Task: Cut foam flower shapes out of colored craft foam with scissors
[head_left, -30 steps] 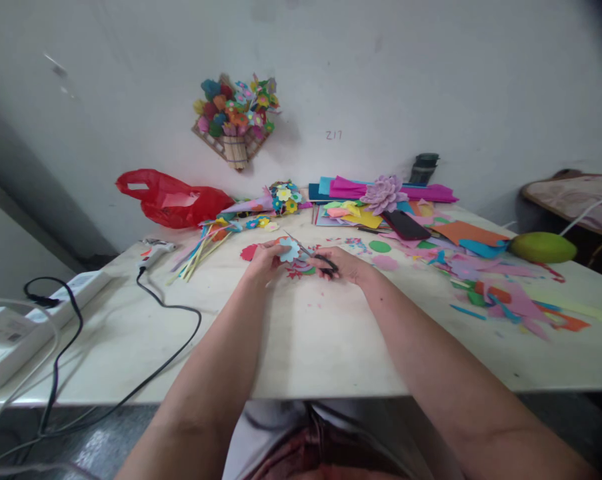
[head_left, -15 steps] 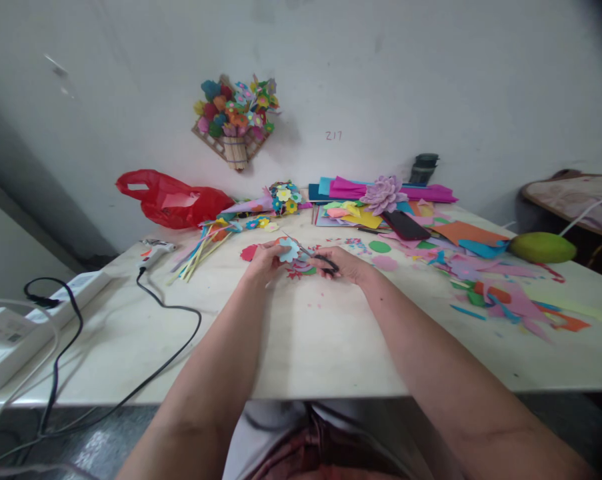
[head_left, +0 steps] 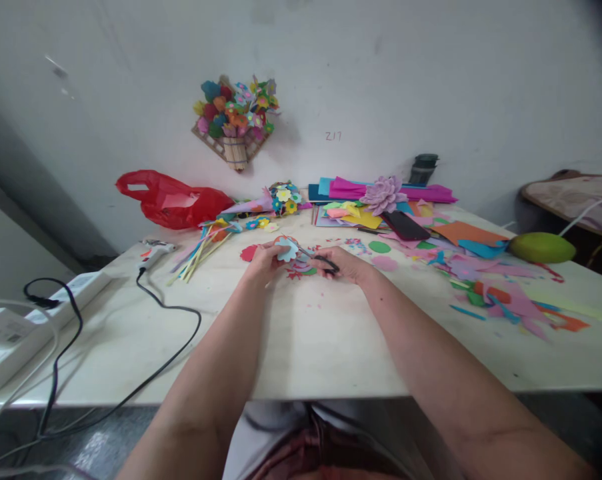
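Grey wall, paper-strewn pale tabletop, hands holding scissors and cutout

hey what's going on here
A person at a table holds a light blue scalloped piece in the left hand and black-handled scissors in the right hand, the blades at or near the piece's edge; whether they are cutting isn't clear. A red piece lies beside the left hand, and colourful scraps are spread out on the right.
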Tool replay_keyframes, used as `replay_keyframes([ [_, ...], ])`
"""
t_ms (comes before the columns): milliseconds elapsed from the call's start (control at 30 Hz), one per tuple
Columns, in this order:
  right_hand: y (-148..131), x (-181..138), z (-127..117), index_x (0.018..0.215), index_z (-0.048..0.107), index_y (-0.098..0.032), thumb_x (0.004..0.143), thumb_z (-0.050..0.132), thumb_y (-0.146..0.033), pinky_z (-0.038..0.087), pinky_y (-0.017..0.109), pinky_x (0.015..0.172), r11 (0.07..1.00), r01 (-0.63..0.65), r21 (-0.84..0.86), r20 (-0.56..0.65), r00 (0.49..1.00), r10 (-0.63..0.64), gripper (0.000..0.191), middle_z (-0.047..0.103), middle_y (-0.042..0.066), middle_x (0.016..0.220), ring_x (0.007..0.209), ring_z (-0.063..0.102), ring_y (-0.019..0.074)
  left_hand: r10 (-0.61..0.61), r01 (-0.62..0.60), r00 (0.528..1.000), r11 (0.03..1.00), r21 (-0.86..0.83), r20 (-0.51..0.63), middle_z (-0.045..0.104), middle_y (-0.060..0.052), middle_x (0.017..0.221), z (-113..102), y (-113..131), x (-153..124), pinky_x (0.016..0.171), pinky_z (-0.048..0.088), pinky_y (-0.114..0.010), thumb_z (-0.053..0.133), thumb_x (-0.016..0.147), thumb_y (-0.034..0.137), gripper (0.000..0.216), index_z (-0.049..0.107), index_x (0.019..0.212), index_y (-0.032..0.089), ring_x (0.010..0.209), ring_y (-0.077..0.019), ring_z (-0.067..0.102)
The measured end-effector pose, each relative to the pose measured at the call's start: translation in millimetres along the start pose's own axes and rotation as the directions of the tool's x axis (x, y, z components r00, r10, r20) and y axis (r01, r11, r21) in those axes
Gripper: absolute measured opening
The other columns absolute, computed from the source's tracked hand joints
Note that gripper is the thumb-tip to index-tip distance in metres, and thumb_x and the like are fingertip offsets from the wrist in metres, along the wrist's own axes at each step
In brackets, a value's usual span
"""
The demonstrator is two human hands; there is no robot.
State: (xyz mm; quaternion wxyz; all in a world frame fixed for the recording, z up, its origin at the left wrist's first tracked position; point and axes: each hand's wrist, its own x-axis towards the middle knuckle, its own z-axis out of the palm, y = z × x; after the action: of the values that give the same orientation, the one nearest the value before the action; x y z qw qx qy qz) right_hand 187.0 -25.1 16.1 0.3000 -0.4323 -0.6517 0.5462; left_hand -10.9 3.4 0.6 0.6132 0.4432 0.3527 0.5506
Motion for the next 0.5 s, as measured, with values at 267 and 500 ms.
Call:
replay_keyframes([
  [267, 4.3, 2.6, -1.6, 0.065, 0.056, -0.014, 0.067, 0.072, -0.030, 0.025, 0.017, 0.037, 1.000, 0.024, 0.001, 0.006, 1.000, -0.024, 0.024, 0.051, -0.004, 0.047, 0.037, 0.039, 0.0039, -0.016, 0.017, 1.000, 1.000, 0.018, -0.026, 0.068, -0.007, 0.065, -0.7, 0.8, -0.1, 0.056, 0.052, -0.024, 0.070, 0.057, 0.013, 0.016, 0.067, 0.072, 0.009, 0.053, -0.0128, 0.060],
  [500, 5.8, 4.1, -2.8, 0.066, 0.057, -0.013, 0.068, 0.071, -0.029, 0.026, 0.017, 0.036, 0.999, 0.037, 0.002, 0.016, 0.999, -0.037, 0.021, 0.053, -0.004, 0.048, 0.038, 0.040, 0.0041, -0.033, 0.034, 0.997, 0.999, 0.021, -0.064, 0.066, -0.004, 0.061, -1.8, -0.5, 1.9, 0.054, 0.052, -0.025, 0.072, 0.053, 0.015, 0.016, 0.066, 0.068, 0.011, 0.052, -0.0126, 0.058],
])
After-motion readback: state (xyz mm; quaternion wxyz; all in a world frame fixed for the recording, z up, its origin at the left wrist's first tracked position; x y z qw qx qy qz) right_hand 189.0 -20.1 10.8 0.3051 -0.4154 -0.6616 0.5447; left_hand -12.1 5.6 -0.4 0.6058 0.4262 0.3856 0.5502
